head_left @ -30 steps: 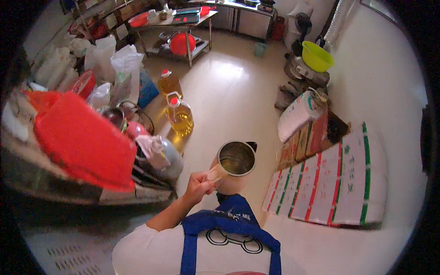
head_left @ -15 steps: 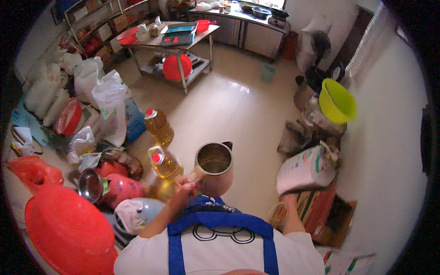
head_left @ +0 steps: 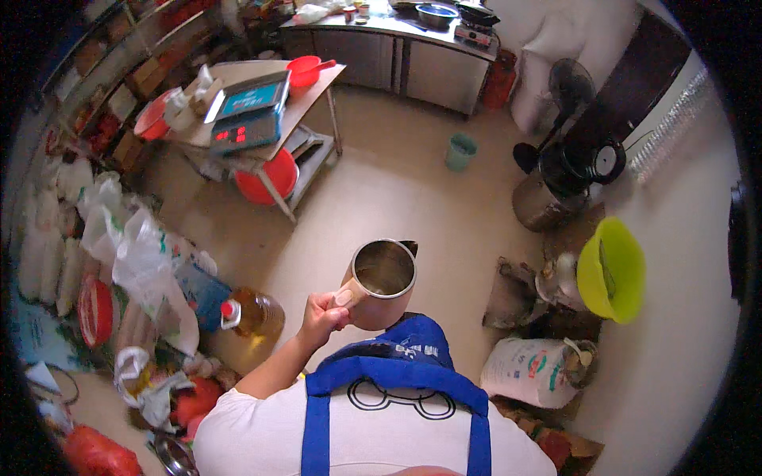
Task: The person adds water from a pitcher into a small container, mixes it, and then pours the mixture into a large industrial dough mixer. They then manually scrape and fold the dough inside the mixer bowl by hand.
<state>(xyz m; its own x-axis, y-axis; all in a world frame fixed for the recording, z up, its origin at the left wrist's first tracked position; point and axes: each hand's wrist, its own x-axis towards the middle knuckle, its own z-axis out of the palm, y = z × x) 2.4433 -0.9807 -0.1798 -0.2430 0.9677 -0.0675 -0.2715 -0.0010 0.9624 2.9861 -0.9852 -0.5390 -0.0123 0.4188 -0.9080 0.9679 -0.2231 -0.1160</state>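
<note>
carried farther into the room since the earlier frame, the jug (head_left: 382, 309) is held before the blue apron (head_left: 381, 371), mouth up — left hand (head_left: 324, 317) clenched round its handle (head_left: 348, 296). right hand now out of view; grip cannot be told. beyond: capped oil bottle (head_left: 260, 315) at left, white sack (head_left: 522, 371) and yellow-green basin (head_left: 631, 274) at right. farther — table (head_left: 305, 107) bearing a scale (head_left: 248, 131), pale green bucket (head_left: 460, 153), steel-fronted counter (head_left: 444, 73).

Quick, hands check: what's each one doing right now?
Left hand: closed, holding the pitcher by its handle.
Right hand: out of view, so its state cannot be told.
</note>
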